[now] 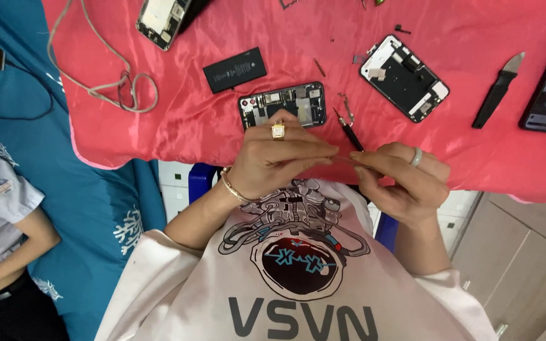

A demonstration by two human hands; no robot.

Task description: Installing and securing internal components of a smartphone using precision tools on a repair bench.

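Pink cloth [178, 126] edge, hands pinching strip [344, 159]

The pink cloth [462, 158] over the table is satiny and glossy, creased all over. The loose phone battery [235, 69] looks matt black. The pry tool [497, 91] has a dull metal blade and black plastic handle. The ring [278, 130] gleams gold.

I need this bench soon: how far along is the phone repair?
Done: phone body opened, battery lying out beside it. In hand: left hand and right hand pinch a thin strip between their fingers. Left: battery is outside, body uncovered.
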